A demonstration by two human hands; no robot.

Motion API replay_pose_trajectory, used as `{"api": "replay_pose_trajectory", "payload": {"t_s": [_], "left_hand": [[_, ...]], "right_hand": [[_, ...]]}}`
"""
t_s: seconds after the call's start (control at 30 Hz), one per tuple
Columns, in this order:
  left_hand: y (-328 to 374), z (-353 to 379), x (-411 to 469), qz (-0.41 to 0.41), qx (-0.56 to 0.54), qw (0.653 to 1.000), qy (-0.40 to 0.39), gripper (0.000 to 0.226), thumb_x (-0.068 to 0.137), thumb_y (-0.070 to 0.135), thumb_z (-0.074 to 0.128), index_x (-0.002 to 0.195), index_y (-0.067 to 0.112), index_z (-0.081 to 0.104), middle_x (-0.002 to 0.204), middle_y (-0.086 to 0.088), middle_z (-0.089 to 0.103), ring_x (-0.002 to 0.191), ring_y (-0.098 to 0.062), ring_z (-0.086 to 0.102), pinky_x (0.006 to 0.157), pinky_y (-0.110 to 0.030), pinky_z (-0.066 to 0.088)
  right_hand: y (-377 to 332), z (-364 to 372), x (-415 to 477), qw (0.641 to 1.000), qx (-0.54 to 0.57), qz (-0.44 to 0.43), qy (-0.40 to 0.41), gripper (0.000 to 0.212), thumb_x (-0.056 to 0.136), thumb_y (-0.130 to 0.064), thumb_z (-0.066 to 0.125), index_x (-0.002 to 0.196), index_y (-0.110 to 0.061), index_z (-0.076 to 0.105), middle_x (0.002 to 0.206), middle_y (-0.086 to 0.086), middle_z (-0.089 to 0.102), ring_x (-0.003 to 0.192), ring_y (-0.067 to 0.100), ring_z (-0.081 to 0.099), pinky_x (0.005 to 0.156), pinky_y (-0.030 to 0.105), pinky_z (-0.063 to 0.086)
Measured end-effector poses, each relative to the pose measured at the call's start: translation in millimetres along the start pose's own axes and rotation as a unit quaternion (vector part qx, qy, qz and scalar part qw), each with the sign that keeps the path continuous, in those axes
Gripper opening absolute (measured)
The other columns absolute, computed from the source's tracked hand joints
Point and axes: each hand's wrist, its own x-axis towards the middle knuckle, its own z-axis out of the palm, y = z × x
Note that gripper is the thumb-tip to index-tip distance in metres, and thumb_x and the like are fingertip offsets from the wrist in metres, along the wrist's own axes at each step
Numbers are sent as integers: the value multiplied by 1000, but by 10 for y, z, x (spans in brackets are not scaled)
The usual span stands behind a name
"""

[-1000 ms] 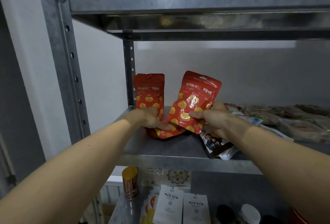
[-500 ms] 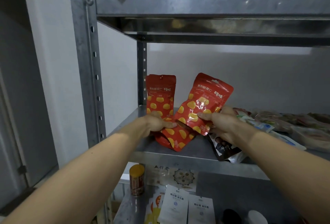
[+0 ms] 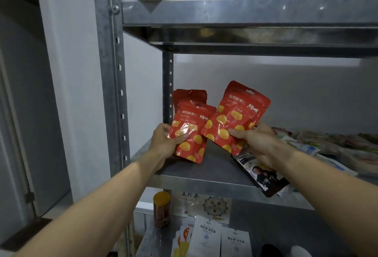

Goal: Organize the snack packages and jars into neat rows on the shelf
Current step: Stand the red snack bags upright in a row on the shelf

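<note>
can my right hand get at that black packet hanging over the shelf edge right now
Probably not at once. The right hand is full, gripping a red pouch, though the black packet lies just beneath it, uncovered. Set the pouch down first.

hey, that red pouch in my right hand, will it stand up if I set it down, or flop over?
The red pouch looks like thin glossy film, so probably light and a bit slippery. Another red pouch stands at the back, apparently propped near the shelf post, so yours may need leaning too.

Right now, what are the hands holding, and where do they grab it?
Each holds a red pouch. The left hand grips the left pouch at its lower left edge; the right hand pinches the right pouch at its lower right.
</note>
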Motion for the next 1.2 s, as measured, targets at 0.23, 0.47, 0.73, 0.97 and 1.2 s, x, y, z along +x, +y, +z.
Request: {"api": "replay_pose_trajectory", "payload": {"t_s": [0.23,0.47,0.73,0.97,1.2], "left_hand": [[-36,-106,109,45,-7,999,7,51,78,18,78,115,19,42,98,11,56,86,-7,58,65,-20,50],[-35,-125,212,54,-5,996,-65,47,82,15,74,118,29,48,97,20,61,86,0,59,64,-16,48],[-38,-60,263,-3,-53,986,-160,41,85,10,70,118,30,58,112,0,71,105,-21,68,92,-48,54],[-25,-106,201,-54,-131,990,-25,33,93,12,43,124,12,55,116,-14,65,107,-27,60,93,-39,48],[68,-112,-50,-54,-190,978,-60,40,98,53,33,108,26,62,94,7,71,83,-8,65,66,-26,50]], "right_hand": [[64,122,18,998,-32,-18,-51,48,74,-2,81,117,-12,61,106,4,74,97,23,71,78,38,58],[96,304,-55,991,-89,-47,-91,54,75,1,80,118,-19,55,107,-6,70,93,9,68,71,24,58],[203,528,-66,983,-138,-47,-109,65,72,4,81,127,-17,53,112,-6,69,101,10,67,90,35,55],[234,660,-74,980,-157,-41,-112,67,73,2,81,128,-20,51,115,-6,67,109,15,64,97,42,52],[314,884,-94,983,-151,-48,-90,71,67,-5,87,125,-23,49,114,-8,65,110,16,63,96,41,53]]}}
